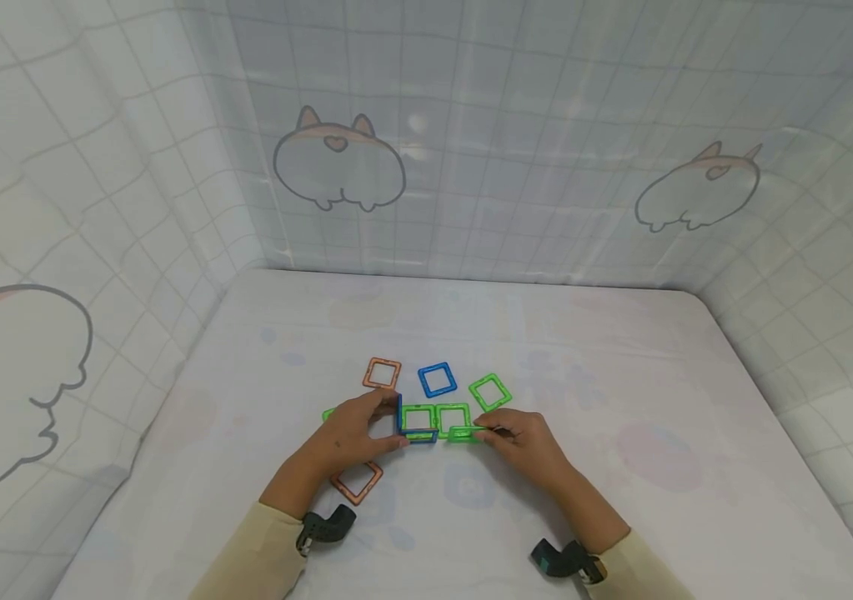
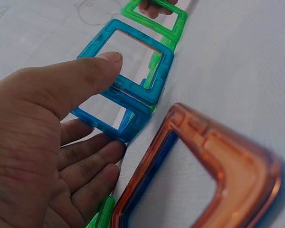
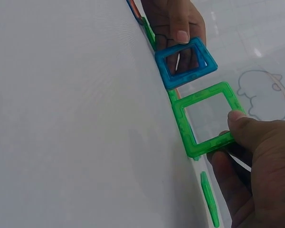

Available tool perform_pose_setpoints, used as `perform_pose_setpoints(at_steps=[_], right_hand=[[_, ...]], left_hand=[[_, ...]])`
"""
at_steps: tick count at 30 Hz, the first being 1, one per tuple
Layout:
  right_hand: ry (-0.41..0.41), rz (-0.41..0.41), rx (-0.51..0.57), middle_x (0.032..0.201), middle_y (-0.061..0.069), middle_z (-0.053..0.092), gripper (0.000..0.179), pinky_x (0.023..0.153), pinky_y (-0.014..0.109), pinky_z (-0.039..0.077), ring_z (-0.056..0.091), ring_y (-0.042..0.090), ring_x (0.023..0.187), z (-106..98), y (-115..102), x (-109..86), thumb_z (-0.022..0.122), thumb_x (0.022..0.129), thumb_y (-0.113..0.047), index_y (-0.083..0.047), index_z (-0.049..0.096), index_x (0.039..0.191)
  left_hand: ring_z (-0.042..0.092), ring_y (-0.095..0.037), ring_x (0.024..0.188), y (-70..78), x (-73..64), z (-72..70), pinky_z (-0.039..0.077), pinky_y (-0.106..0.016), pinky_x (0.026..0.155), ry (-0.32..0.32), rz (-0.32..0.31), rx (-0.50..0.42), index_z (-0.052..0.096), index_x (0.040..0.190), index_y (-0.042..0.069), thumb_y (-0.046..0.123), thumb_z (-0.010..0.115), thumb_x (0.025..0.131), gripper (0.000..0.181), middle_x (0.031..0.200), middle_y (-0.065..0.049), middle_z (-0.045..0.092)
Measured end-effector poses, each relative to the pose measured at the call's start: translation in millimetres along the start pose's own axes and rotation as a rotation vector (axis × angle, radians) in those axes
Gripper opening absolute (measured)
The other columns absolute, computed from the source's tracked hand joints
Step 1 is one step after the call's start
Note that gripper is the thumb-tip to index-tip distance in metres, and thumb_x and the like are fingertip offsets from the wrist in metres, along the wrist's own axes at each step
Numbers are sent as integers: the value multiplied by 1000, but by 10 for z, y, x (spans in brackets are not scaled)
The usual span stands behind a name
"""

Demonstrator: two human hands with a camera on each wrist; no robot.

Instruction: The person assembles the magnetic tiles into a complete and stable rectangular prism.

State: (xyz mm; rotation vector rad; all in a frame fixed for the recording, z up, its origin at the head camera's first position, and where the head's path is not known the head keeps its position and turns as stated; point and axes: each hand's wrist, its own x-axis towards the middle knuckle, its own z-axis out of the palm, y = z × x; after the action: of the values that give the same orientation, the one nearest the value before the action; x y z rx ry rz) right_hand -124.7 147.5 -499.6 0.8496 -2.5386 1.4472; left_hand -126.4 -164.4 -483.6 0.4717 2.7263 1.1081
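Note:
Two green square magnetic tiles, one left [image 1: 418, 407] and one right [image 1: 453, 407], lie side by side on the table. Two blue square tiles stand upright at a corner around the left one: a front tile [image 2: 162, 78] and a side tile [image 1: 399, 414]. My left hand [image 1: 351, 429] holds this corner, thumb on the front tile and fingers behind the side tile. With thumb and fingers, my right hand [image 1: 527, 442] pinches the edge of an upright green square tile [image 3: 183, 126] at the front of the right flat tile, beside the blue front tile.
Behind the build lie an orange square tile [image 1: 383, 362], a blue one [image 1: 423, 382] and a green one [image 1: 476, 395]. Another orange tile [image 1: 369, 488] lies near my left wrist. A green piece [image 1: 327, 413] shows partly behind my left hand. Patterned curtains [image 1: 516, 200] surround the table.

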Motion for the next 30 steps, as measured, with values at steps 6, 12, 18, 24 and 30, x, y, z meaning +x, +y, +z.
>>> perform_pose_setpoints(at_steps=[6,12,18,24,30], right_hand=[[-14,16,4,99,-3,75,13,69,23,60,70,4,83,14,-25,15,76,89,-16,-13,77,101],[-10,6,-9,99,-2,76,14,69,23,60,69,5,83,35,-40,31,76,88,-14,-11,78,101],[-29,1,-8,99,-2,75,14,70,23,59,69,4,84,65,-24,50,76,88,-14,-12,78,101],[-29,3,-2,99,-2,75,13,69,23,59,69,4,83,89,-8,59,77,87,-14,-11,78,100],[-30,-8,5,98,-3,75,12,70,23,59,69,4,84,106,-12,67,77,88,-14,-12,78,100]], left_hand=[[58,-14,127,10,-3,-1,47,-41,108,-4,0,-5,51,142,11,48,81,80,79,139,-1,60],[58,-14,126,3,6,2,47,-40,107,-4,-2,-2,52,142,12,48,81,80,78,138,0,60],[58,-14,126,-4,3,1,47,-40,107,-3,-4,3,52,142,12,49,81,80,78,139,0,60],[58,-15,126,-5,4,-2,47,-41,107,-1,6,6,52,142,11,48,81,80,77,139,-1,60],[58,-15,126,-19,9,0,48,-40,107,-1,14,3,52,141,11,47,81,80,77,138,-1,60]])
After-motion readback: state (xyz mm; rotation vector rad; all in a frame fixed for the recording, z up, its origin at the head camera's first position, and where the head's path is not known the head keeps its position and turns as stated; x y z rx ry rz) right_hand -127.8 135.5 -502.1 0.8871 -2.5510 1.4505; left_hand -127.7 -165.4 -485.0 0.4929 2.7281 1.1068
